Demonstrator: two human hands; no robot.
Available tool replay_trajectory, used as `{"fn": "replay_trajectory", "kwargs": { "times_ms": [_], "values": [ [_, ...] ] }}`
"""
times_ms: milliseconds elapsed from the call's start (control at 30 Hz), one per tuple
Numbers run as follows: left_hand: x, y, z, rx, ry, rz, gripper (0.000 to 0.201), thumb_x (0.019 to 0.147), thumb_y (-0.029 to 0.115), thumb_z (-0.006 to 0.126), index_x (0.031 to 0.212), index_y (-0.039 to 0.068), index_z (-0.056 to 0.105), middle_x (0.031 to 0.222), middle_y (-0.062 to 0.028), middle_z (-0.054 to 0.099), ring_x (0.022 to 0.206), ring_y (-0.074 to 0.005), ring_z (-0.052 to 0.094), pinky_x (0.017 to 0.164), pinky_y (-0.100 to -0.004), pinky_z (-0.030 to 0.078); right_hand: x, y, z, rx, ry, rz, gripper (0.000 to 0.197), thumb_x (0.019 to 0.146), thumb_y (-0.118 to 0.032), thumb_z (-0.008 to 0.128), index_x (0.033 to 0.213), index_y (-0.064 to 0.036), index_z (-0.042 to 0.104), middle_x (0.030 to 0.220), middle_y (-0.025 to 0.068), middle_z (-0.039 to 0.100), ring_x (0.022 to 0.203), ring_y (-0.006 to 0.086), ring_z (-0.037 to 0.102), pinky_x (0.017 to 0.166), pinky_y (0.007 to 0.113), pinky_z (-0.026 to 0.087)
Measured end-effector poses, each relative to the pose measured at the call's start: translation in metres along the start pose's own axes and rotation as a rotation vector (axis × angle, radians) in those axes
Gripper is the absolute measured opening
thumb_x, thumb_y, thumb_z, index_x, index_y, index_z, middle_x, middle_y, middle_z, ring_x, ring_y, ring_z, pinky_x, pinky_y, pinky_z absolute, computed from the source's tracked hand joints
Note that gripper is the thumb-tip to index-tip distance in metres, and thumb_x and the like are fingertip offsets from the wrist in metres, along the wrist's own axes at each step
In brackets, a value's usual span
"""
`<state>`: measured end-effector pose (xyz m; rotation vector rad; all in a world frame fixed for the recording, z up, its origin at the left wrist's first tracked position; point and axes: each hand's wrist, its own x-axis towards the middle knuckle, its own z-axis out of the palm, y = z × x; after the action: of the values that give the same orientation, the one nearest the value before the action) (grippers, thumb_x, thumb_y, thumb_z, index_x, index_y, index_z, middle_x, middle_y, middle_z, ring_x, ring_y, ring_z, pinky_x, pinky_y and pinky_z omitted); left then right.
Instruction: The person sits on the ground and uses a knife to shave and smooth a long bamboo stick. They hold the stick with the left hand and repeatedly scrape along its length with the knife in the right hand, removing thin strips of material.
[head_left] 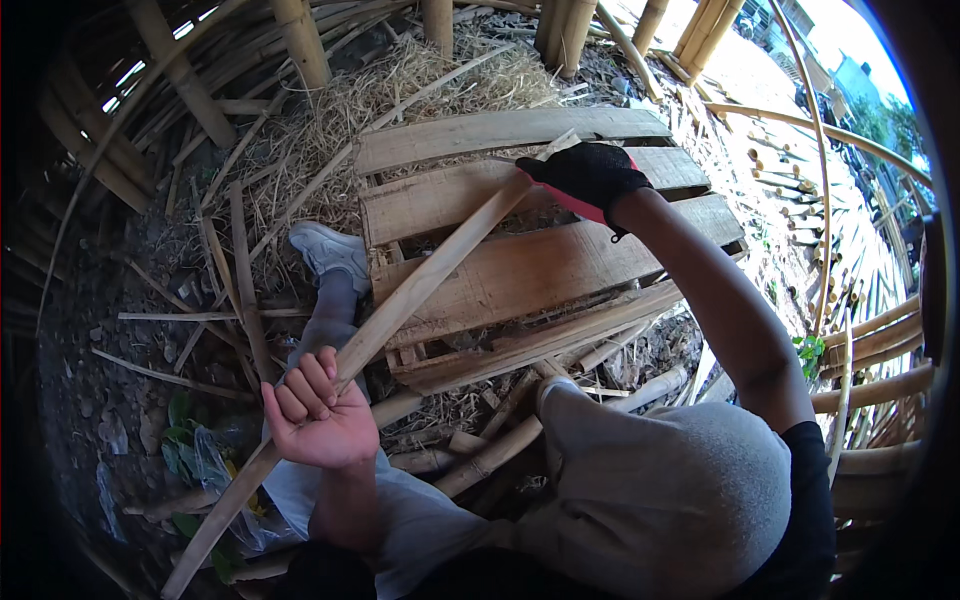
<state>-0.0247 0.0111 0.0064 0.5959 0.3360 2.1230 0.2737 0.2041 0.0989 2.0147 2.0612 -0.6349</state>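
A long, pale split-bamboo strip [425,280] slants across the view, from the lower left up to the far middle. My bare left hand [322,410] is closed round its nearer part, palm turned up and fingers curled. In a black and red glove, my right hand [585,180] is closed on the strip near its far end, and a short tip shows past the glove. The glove hides most of those fingers and anything else in them. Under the strip's far half lies a low wooden slatted platform [530,270], with gaps between its boards.
Shavings [440,85] heap up behind the platform. Thick bamboo posts [300,40] stand at the back. Loose strips [245,280] and a clear plastic bag [215,465] lie at the left. Cut bamboo poles [875,385] are on the right. My shoe [330,248] rests beside the platform.
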Motion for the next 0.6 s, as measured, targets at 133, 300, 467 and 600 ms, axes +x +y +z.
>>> {"fn": "replay_trajectory", "kwargs": {
  "times_ms": [133,300,467,600],
  "values": [
    [-0.003,0.004,0.000,0.001,-0.043,0.008,0.052,0.107,0.022,0.026,0.055,0.018,0.021,0.053,0.0013,0.024,0.058,-0.0135,0.025,0.072,-0.0322,0.033,-0.016,-0.014,0.045,-0.196,0.218,-0.510,0.072,0.095,-0.074,0.031,0.113,-0.0192,0.074,0.118,0.0137,0.070,0.113,0.0293,0.065,0.102,0.040,0.046],
    [-0.002,-0.002,0.006,0.037,-0.084,-0.027,0.053,0.109,0.027,0.025,0.056,0.017,0.023,0.054,0.0017,0.025,0.060,-0.0143,0.026,0.074,-0.0335,0.032,-0.006,0.016,-0.011,-0.037,0.165,0.019,0.069,0.098,-0.069,0.031,0.114,-0.0167,0.073,0.107,0.0150,0.071,0.103,0.0292,0.067,0.095,0.041,0.049],
    [-0.005,0.005,0.001,0.046,-0.317,-0.006,0.055,0.110,0.036,0.024,0.059,0.017,0.026,0.060,0.0022,0.032,0.065,-0.0155,0.031,0.085,-0.0394,0.035,-0.029,-0.013,-0.008,-0.252,0.124,-0.238,0.065,0.100,-0.065,0.031,0.111,-0.0160,0.073,0.094,0.0138,0.072,0.096,0.0311,0.069,0.090,0.043,0.051],
    [-0.009,0.010,0.013,0.207,-0.538,-0.118,0.044,0.108,0.043,0.029,0.072,0.018,0.032,0.071,0.0011,0.035,0.080,-0.0166,0.038,0.095,-0.0386,0.034,-0.087,-0.044,0.032,0.087,0.391,-0.505,0.051,0.081,-0.060,0.072,0.093,-0.0109,0.071,0.093,0.0125,0.071,0.089,0.0291,0.070,0.076,0.040,0.055]
  ]
}}
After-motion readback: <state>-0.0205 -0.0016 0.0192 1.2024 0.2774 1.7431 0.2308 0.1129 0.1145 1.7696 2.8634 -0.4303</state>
